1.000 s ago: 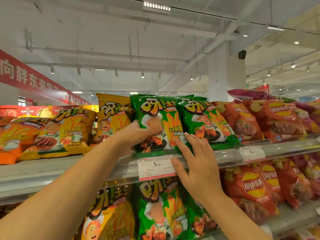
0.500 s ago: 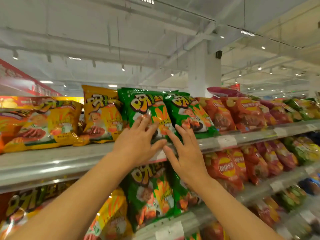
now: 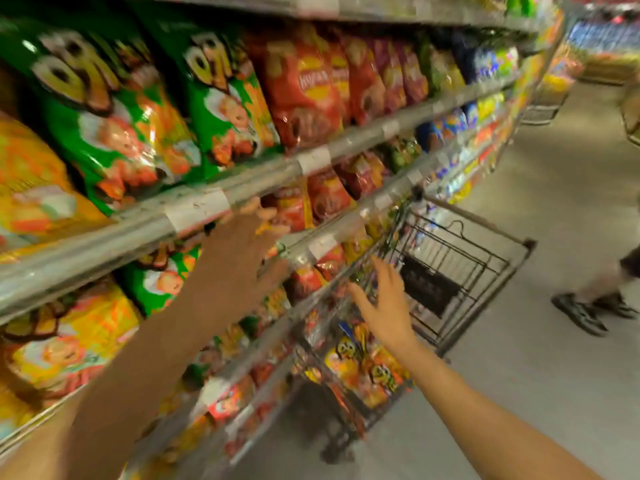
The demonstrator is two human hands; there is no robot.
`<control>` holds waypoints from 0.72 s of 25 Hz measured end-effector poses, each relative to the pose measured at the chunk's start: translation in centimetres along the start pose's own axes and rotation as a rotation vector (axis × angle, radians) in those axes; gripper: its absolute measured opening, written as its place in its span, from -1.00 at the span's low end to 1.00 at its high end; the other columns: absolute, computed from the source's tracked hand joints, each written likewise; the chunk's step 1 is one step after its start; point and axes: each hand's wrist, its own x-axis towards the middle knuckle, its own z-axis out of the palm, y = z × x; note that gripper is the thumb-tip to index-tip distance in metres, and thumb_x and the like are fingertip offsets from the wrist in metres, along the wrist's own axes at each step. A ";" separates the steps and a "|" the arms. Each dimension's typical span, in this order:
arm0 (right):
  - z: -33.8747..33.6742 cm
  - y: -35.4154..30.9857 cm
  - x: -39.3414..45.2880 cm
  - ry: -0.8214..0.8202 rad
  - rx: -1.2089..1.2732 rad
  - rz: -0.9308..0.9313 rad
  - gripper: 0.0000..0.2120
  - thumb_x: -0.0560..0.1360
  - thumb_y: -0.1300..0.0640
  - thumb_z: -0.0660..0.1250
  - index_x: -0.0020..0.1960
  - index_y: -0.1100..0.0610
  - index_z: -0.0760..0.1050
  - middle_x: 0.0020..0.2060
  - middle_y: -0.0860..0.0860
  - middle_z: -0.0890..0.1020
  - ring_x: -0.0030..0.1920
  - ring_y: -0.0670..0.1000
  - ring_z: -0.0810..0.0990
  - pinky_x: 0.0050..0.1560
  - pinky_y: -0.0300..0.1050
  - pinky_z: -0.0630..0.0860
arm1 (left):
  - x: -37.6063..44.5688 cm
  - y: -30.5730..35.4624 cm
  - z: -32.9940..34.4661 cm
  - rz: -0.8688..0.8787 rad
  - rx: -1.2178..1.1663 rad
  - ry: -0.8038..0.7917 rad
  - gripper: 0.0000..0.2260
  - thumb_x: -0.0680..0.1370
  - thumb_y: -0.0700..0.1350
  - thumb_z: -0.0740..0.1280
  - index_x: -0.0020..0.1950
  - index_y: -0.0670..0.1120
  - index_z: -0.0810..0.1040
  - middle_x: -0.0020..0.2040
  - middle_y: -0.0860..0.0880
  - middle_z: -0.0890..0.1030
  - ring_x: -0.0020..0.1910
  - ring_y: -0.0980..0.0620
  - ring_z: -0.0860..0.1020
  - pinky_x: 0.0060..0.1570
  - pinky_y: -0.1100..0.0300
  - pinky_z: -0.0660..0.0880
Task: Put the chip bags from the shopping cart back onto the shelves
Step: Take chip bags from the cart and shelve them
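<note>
Shelves [image 3: 194, 216] now tilt; hands left the green bags [image 3: 114, 126].

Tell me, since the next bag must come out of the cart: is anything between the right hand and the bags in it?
Nothing visible: the right hand hovers open above the cart, whose chip bags lie uncovered below.

A single head-worn, wide-angle view looks forward and down along a shop aisle, tilted and blurred. It sits close to the grey metal shelves [image 3: 145, 233] of green, yellow and red chip bags, which fill the frame beyond the left hand [image 3: 239, 258] and run away to the upper right. Past the right hand [image 3: 384, 303] stands the black wire shopping cart [image 3: 460, 271], with the grey floor [image 3: 540, 375] to that hand's right. Both forearms enter from the bottom edge.
</note>
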 end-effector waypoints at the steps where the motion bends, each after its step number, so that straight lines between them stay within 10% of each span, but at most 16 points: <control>1: 0.1 3.1 -1.5 -0.040 -0.005 0.134 -0.32 0.62 -0.11 0.31 0.62 0.12 0.17 0.55 0.14 0.27 0.55 0.15 0.22 0.52 0.04 0.20 | -1.0 0.3 2.9 0.002 -0.035 -0.059 -0.52 0.57 0.07 0.20 0.26 -0.25 0.62 0.34 -0.29 0.55 0.43 -0.36 0.42 0.34 -0.35 0.39; 7: 0.4 16.4 -2.1 -0.216 -0.082 0.589 -0.37 0.57 0.13 0.42 0.56 0.22 0.27 0.46 0.24 0.41 0.49 0.21 0.34 0.47 0.01 0.27 | -1.0 0.8 18.4 -0.133 -0.243 -0.383 -0.64 0.58 -0.05 0.42 0.34 -0.13 0.58 0.37 -0.13 0.54 0.47 -0.14 0.39 0.47 0.16 0.14; 13: 6.1 28.5 7.7 -0.431 -0.032 0.821 -0.43 0.60 0.07 0.38 0.52 0.22 0.27 0.41 0.22 0.44 0.39 0.20 0.45 0.29 0.04 0.45 | 4.0 0.2 37.2 -0.343 -0.314 -0.715 -0.65 0.55 -0.05 0.42 0.29 -0.16 0.59 0.25 -0.16 0.57 0.30 -0.16 0.51 0.31 0.07 0.35; 18: 14.4 37.5 10.3 -1.052 -0.187 0.887 -0.33 0.52 0.08 0.49 0.51 0.22 0.29 0.36 0.18 0.49 0.35 0.19 0.51 0.24 -0.01 0.52 | 3.8 -1.7 51.5 -0.665 -0.416 -1.048 -0.51 0.58 0.03 0.41 0.39 -0.24 0.46 0.27 -0.19 0.50 0.27 -0.28 0.50 0.17 -0.07 0.47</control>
